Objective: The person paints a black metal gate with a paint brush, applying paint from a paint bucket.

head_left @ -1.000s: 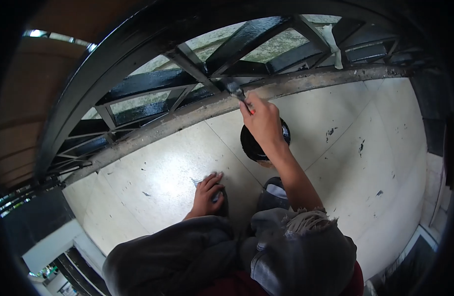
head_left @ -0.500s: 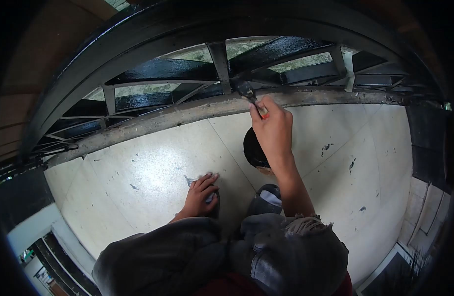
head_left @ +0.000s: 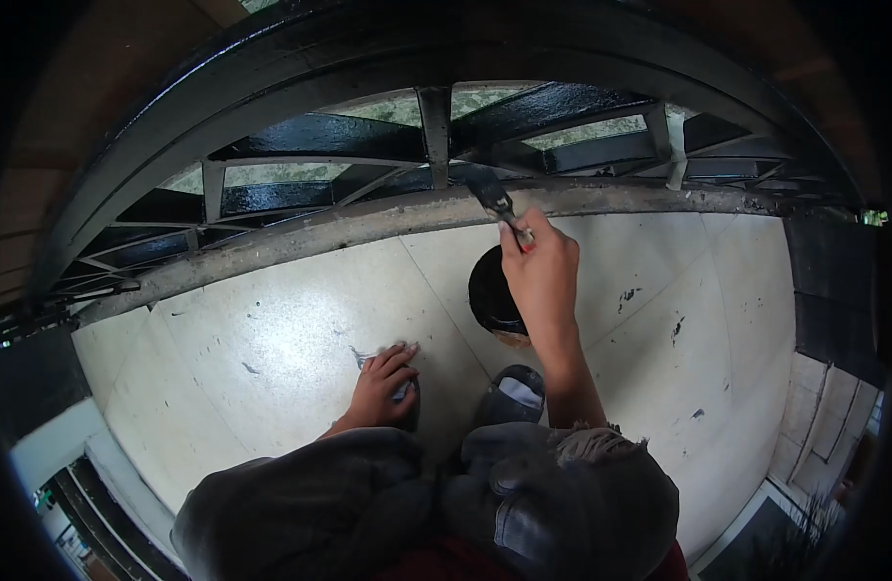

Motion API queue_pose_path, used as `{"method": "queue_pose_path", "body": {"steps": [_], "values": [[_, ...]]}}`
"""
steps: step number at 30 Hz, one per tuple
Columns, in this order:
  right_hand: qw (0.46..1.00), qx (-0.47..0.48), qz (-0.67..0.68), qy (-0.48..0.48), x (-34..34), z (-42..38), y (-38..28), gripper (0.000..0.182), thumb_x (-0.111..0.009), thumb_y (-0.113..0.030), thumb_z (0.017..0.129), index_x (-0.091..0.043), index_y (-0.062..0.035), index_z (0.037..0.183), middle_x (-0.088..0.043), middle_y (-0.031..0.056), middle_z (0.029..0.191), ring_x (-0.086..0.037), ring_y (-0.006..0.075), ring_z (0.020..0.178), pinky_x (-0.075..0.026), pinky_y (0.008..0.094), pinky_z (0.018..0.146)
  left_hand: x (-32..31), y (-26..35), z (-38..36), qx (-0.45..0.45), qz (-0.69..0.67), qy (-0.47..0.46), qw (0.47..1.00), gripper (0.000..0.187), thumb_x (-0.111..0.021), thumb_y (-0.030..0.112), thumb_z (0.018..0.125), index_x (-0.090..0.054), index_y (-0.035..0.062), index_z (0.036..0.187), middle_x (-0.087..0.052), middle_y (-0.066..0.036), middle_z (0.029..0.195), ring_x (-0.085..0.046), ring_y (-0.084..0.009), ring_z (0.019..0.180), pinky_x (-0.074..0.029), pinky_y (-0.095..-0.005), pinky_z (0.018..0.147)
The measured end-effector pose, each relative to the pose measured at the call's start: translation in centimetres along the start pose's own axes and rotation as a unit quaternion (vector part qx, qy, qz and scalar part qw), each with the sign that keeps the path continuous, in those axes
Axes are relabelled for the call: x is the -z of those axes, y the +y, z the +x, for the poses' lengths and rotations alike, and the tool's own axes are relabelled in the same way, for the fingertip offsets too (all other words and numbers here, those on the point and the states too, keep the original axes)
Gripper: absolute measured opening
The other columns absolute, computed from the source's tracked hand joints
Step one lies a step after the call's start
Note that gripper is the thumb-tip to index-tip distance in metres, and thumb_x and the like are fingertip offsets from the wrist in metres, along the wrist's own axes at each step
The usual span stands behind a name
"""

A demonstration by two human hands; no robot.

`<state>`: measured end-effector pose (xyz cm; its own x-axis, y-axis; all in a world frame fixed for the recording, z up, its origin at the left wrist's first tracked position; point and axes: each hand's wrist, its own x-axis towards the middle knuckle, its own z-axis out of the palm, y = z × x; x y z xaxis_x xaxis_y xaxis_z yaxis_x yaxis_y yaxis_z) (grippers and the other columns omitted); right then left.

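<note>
My right hand [head_left: 545, 263] is closed around the handle of a paintbrush [head_left: 492, 194]. The brush's dark bristles lie at the lower bars of a black metal railing [head_left: 434, 136], just above the concrete ledge [head_left: 369, 225]. Beneath my right wrist, partly hidden by it, a round container [head_left: 494, 295] of black paint stands on the floor. My left hand [head_left: 384, 381] rests low by my left foot, its fingers apart and nothing visible in them.
Pale floor tiles [head_left: 301, 329] carry scattered dark paint marks. My right shoe [head_left: 516, 392] is below the container. A dark panel [head_left: 833, 286] stands at the right edge, and a pale frame [head_left: 126, 474] is at the lower left.
The view has shifted slightly, so most things appear a little further left. The brush and my right hand sit slightly lower in view. My right hand still grips the brush.
</note>
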<state>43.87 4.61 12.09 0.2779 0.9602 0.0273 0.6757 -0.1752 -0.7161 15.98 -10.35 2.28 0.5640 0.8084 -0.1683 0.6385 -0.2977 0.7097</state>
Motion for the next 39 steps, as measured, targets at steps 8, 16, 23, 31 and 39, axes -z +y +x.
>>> {"method": "queue_pose_path", "body": {"steps": [8, 16, 23, 31, 39], "values": [[1.000, 0.018, -0.008, -0.004, -0.6, 0.1, -0.3, 0.012, -0.069, -0.005, 0.088, -0.061, 0.0024, 0.092, -0.067, 0.0228, 0.078, -0.067, 0.0418, 0.075, -0.052, 0.0484, 0.066, -0.1, 0.1, -0.1, -0.004, 0.006, 0.005, 1.000, 0.022, -0.069, 0.015, 0.079, -0.069, 0.0099, 0.101, -0.055, -0.006, 0.144, -0.045, -0.0289, 0.138, -0.040, -0.0458, 0.104], [0.998, 0.038, -0.040, -0.010, -0.3, 0.4, -0.5, 0.011, -0.069, -0.004, 0.087, -0.060, 0.0017, 0.089, -0.066, 0.0217, 0.075, -0.068, 0.0406, 0.074, -0.051, 0.0477, 0.065, -0.1, -0.1, -0.1, 0.003, -0.002, -0.003, 1.000, 0.023, -0.068, 0.015, 0.080, -0.070, 0.0098, 0.102, -0.055, -0.006, 0.145, -0.045, -0.0288, 0.138, -0.039, -0.0464, 0.105], [0.997, 0.048, -0.052, 0.017, -0.5, 0.5, -0.7, 0.013, -0.070, -0.005, 0.087, -0.058, 0.0009, 0.087, -0.067, 0.0204, 0.076, -0.067, 0.0401, 0.072, -0.051, 0.0475, 0.064, -0.1, 0.0, -0.2, -0.003, 0.000, 0.001, 1.000, 0.024, -0.069, 0.015, 0.080, -0.069, 0.0100, 0.103, -0.055, -0.007, 0.145, -0.046, -0.0289, 0.138, -0.039, -0.0461, 0.105], [0.994, 0.082, -0.017, 0.067, -1.0, -0.2, -0.3, 0.018, -0.076, -0.008, 0.084, -0.061, 0.0015, 0.085, -0.070, 0.0187, 0.080, -0.068, 0.0377, 0.071, -0.051, 0.0420, 0.061, -0.4, -0.4, -0.1, -0.002, -0.001, -0.002, 1.000, 0.022, -0.069, 0.015, 0.080, -0.069, 0.0101, 0.101, -0.055, -0.007, 0.145, -0.046, -0.0292, 0.138, -0.040, -0.0459, 0.104], [0.994, 0.102, -0.026, 0.015, -2.5, 0.0, 0.4, 0.018, -0.078, -0.003, 0.079, -0.061, 0.0010, 0.082, -0.068, 0.0171, 0.078, -0.068, 0.0362, 0.070, -0.051, 0.0413, 0.061, -0.3, 0.0, -0.1, 0.001, 0.004, -0.002, 1.000, 0.022, -0.068, 0.014, 0.080, -0.069, 0.0101, 0.102, -0.054, -0.006, 0.146, -0.046, -0.0286, 0.138, -0.040, -0.0466, 0.104]]}}
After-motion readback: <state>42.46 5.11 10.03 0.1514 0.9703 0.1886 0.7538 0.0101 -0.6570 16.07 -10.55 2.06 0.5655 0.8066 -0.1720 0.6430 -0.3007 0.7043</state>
